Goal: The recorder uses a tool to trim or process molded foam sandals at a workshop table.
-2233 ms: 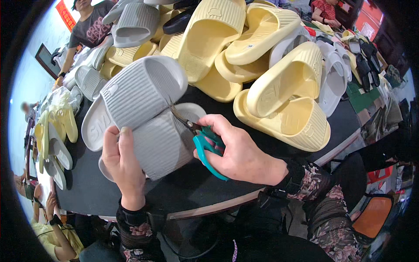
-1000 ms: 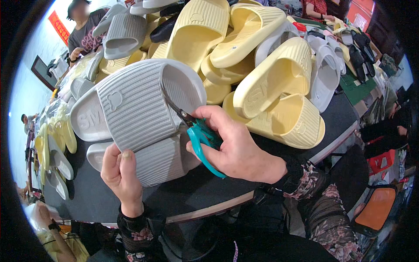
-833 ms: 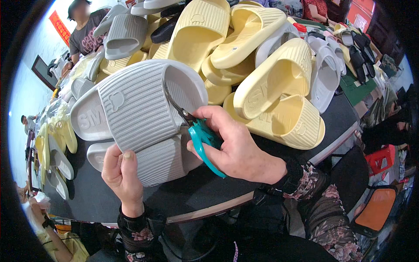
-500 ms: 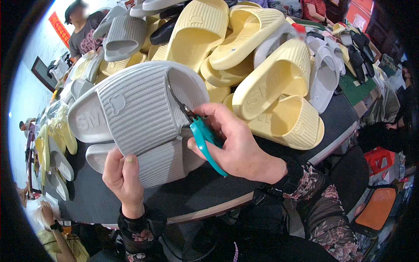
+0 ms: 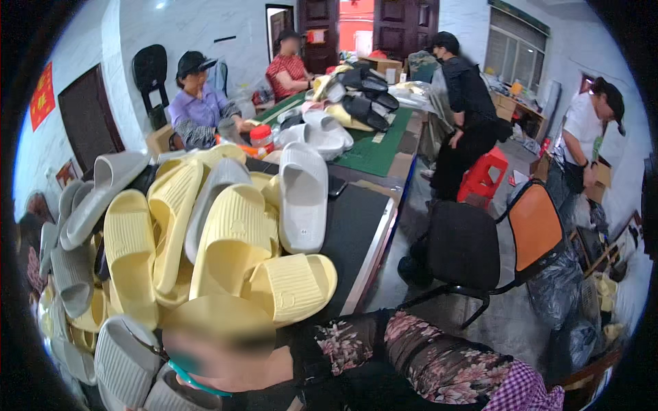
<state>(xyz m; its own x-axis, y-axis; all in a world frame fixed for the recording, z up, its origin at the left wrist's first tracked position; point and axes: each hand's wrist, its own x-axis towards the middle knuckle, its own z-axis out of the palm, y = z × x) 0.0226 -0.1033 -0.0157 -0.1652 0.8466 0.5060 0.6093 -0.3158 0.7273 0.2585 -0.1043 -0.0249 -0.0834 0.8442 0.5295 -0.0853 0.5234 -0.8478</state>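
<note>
The right hand (image 5: pixel 226 349) sits at the lower left edge as a smeared patch. A curved handle of teal snips (image 5: pixel 195 382) peeks out beneath it, so the grip seems to be on the snips, but I cannot tell how far the fingers close. The left hand is out of view.

Just left of the snips, against the hand, lies the grey slipper (image 5: pixel 123 359), ribbed sole up, at the near corner of the counter (image 5: pixel 356 226). It looks like moulded foam, so probably light, soft and springy. The ribs should give dry purchase, and the thick sole rim or the broad strap is likely the firmest place to hold it.

Behind it rises a heap of yellow slippers (image 5: pixel 233 240) with a white slipper (image 5: pixel 303 198) resting on top. A floral sleeve (image 5: pixel 425 349) runs off to the right, with a black chair (image 5: pixel 466 253) beyond it.
</note>
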